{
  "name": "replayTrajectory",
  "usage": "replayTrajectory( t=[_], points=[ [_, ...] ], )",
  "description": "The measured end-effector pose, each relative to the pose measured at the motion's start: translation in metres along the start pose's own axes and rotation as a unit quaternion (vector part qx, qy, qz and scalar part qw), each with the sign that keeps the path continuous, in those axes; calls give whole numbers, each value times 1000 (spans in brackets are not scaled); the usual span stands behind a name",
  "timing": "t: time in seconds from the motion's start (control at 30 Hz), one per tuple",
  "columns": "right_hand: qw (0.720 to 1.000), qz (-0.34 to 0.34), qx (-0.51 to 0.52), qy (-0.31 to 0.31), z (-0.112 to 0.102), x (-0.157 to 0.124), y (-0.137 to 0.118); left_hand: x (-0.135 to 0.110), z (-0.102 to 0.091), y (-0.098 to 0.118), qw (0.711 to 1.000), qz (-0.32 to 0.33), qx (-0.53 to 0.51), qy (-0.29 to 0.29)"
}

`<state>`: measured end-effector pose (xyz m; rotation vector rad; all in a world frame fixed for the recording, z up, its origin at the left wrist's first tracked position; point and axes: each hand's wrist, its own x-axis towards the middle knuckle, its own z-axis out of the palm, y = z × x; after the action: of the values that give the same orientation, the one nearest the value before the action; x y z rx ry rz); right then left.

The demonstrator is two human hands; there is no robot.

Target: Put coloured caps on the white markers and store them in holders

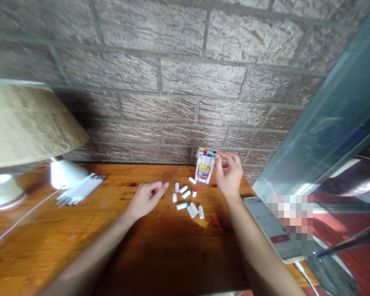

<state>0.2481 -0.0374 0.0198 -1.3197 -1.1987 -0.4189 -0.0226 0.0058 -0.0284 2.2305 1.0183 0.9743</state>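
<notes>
A clear case of colour markers [204,170] stands upright against the wall, coloured cap ends showing on top. My right hand [230,174] is at the case's upper right corner, thumb and forefinger closed on a marker there, mostly hidden by the fingertips. Over the table to the left hovers or rests my left hand [146,199], fingers loosely curled and thumb stretched out, holding nothing visible. Between the hands lie several loose marker caps, including a red-marked cap [195,192], a white cap [181,206] and a yellow-marked cap [201,212]; the left thumb points towards them without touching.
A bundle of white pens [80,190] lies beside a lamp [33,127] on the left, with a cord [24,220] across the wooden table [111,234]. A phone [273,230] on a cable is under my right forearm's outer side. The brick wall [179,107] borders the back.
</notes>
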Motion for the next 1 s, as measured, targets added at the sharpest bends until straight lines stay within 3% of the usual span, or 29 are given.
replayTrajectory(
  t=[0.13,0.27,0.47,0.77,1.0],
  points=[
    [999,7,-31,-12,1,1,11,0,1,-1,999,19,25,-7],
    [997,28,-20,-65,9,-4,22,-2,1,-3,999,35,41,-10],
    [992,62,-5,-114,15,-10,23,-2,-1,-3,998,36,45,-8],
    [993,66,11,-95,13,-8,21,-2,-2,-2,998,38,53,-10],
    [998,64,9,-9,3,-2,8,-1,-2,-3,997,36,62,-16]
  ],
)
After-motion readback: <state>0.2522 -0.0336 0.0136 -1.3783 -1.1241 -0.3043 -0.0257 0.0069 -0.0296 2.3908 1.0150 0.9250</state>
